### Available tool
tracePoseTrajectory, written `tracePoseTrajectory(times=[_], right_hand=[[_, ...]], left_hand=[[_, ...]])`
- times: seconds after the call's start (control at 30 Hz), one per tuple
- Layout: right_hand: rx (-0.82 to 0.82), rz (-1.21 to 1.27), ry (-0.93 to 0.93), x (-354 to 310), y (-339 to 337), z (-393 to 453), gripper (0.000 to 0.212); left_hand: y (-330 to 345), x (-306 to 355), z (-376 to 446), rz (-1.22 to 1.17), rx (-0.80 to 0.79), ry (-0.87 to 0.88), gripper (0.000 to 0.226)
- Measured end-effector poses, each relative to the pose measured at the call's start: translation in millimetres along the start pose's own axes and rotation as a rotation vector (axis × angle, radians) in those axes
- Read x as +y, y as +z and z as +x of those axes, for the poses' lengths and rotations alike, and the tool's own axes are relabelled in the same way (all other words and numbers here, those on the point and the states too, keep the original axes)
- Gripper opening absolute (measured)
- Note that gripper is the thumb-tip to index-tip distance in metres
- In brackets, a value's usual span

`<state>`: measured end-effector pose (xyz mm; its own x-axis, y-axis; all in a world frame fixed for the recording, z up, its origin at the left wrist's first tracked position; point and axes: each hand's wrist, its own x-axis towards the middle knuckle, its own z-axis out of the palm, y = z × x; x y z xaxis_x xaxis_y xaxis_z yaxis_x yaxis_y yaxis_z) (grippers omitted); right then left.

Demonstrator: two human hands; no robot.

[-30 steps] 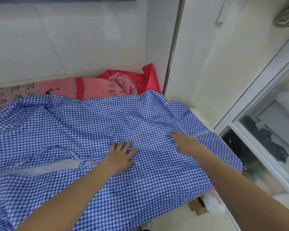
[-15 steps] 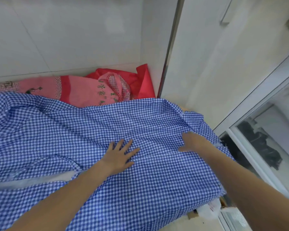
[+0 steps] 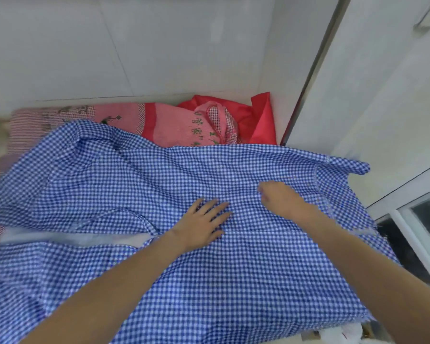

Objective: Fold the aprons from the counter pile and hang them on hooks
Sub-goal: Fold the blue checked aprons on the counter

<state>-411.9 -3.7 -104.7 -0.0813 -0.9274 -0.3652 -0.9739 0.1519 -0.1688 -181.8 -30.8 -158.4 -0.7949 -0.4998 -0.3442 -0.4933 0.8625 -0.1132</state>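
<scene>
head view: a blue gingham apron [image 3: 139, 184] lies spread over the counter, covering nearly all of it, its near edge hanging off the front. the left hand [image 3: 201, 223] rests flat on the cloth near the middle, palm down, fingers straight and spread a little. the right hand [image 3: 277, 197] sits just to the right of it, close but not touching, blurred; its fingers look curled down into the fabric, though whether they pinch a fold cannot be told. a pale strap [image 3: 67, 239] runs across the apron at the left, ending beside the left wrist. behind the blue cloth, against the white tiled wall [image 3: 159, 45], lies a pink apron [image 3: 169, 125] with green embroidery and a checked trim, and a red cloth [image 3: 258, 120] bunched in the corner just beside it. a white panel [image 3: 372, 95] stands at the right.
</scene>
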Motion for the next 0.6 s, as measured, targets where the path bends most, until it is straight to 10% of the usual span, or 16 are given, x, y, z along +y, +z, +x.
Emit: tracePoseTrajectory(times=[0.3,0.47,0.6], right_hand=[[-0.169,0.303,-0.467,-190,22,0,0.023],[-0.266,0.121,-0.417,-265,52,4,0.066],[-0.254,0.011,-0.142,-290,67,21,0.037]], left_hand=[[41,-92,-133,-0.312,0.379,-0.482,0.054],[61,-150,-217,-0.38,0.089,-0.654,0.082],[83,-191,-260,-0.476,-0.047,-0.617,0.085]])
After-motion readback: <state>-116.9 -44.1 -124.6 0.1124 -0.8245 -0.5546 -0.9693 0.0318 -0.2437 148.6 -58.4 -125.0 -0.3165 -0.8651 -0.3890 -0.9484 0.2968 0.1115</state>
